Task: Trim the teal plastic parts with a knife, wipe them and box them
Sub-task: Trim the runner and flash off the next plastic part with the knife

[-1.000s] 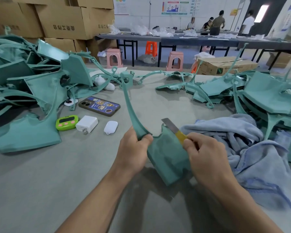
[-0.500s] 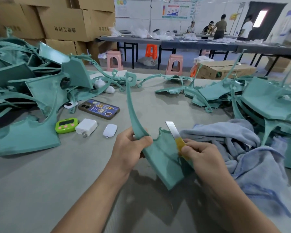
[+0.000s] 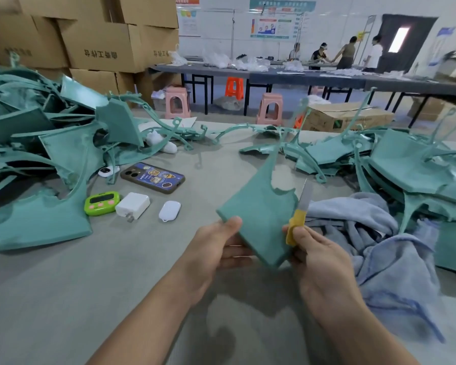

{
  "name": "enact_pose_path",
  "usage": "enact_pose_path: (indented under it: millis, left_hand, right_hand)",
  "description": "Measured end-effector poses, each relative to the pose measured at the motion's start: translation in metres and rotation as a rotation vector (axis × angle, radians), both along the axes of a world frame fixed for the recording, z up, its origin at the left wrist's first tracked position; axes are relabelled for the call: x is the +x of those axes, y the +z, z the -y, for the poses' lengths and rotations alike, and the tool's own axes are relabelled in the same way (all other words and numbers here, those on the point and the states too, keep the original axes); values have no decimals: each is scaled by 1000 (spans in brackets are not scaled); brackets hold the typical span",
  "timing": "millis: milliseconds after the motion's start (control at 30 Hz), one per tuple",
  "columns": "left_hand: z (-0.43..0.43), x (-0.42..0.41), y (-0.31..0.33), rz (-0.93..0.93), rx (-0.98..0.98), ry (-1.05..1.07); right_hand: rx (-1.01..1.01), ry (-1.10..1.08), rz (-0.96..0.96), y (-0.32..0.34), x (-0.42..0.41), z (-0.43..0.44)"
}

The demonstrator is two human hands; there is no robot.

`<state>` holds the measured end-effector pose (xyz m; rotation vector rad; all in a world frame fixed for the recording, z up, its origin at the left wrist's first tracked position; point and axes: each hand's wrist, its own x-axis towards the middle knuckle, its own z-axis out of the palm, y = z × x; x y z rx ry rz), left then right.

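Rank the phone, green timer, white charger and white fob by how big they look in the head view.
1. phone
2. green timer and white charger: these look about alike, so they are not ranked
3. white fob, smallest

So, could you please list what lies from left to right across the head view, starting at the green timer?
green timer → white charger → white oval tag → left hand → teal part → knife → blue towel

Teal part hides L fingers' tips; wall posters unreadable.
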<state>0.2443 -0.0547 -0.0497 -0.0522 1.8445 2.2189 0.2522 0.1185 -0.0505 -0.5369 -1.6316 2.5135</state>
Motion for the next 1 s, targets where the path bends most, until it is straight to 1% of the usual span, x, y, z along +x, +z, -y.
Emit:
enact_pose_path:
  millis: [67, 100, 133, 200, 233, 267, 367, 433, 533, 633, 733, 867, 933, 1000]
  left_hand:
    - [-1, 2, -1, -56, 36, -69]
    - [-4, 3, -2, -68, 35, -48]
    - [-7, 3, -2, -59, 33, 11]
    - [-11, 1, -1, 1, 67, 153]
    - [-10, -1, 1, 30, 88, 206]
    - [-9, -2, 2, 47, 91, 253]
    - [3, -8, 2, 62, -7, 378]
    - [10, -10, 1, 67, -33, 384]
    - [16, -10, 3, 95, -46, 302]
    - [20, -9, 3, 130, -62, 235]
    - [21, -10, 2, 147, -73, 208]
    - [20, -10, 2, 172, -67, 217]
    - [23, -10, 1, 183, -54, 246]
    - [26, -11, 1, 181, -56, 258]
  right_hand:
    - [-39, 61, 21, -3, 3, 7]
    - [-33, 119, 19, -3, 5, 10]
    - [-3, 184, 13, -4, 7, 13]
    - [128, 263, 1, -4, 9, 16]
    - [216, 259, -12, -4, 9, 14]
    - [329, 209, -36, -4, 8, 11]
    - [777, -76, -222, 1, 7, -7]
    - [1059, -161, -302, 6, 7, -17]
    - [1335, -135, -281, 5, 2, -28]
    - [1544, 13, -165, 0, 0, -29]
    - [1606, 30, -71, -1, -4, -31]
    - [1624, -60, -2, 1, -8, -44]
    - [1597, -92, -36, 2, -7, -45]
    - [1503, -40, -127, 2, -9, -44]
